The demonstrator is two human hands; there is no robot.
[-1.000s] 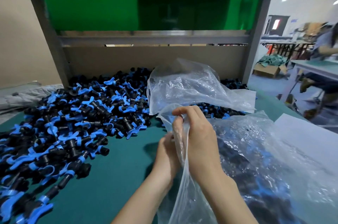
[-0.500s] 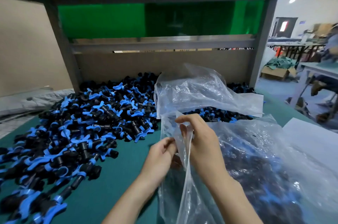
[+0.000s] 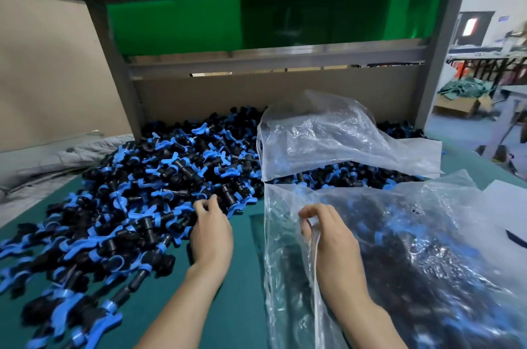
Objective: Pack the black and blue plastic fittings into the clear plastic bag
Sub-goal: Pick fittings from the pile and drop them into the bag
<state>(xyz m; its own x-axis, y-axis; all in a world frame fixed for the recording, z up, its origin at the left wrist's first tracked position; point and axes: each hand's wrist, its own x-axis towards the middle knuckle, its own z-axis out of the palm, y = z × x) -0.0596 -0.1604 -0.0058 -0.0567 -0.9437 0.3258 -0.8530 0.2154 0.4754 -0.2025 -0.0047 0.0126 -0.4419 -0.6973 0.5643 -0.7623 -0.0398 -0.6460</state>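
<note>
Glossy crinkled plastic bag (image 3: pixel 285 263), matt table cover (image 3: pixel 233 306) (fittings (image 3: pixel 171 166) smooth plastic)

Hands: left hand (image 3: pixel 211 234) and right hand (image 3: pixel 333 240) both bare.
Forearms: left forearm (image 3: pixel 182 306) and right forearm (image 3: pixel 362 317) uncovered as far as visible.

No text, label, brand or number can be read anywhere. A small blue notice (image 3: pixel 503 18) hangs on the far white wall (image 3: pixel 484 3) at the right, too small and blurred to make out
</note>
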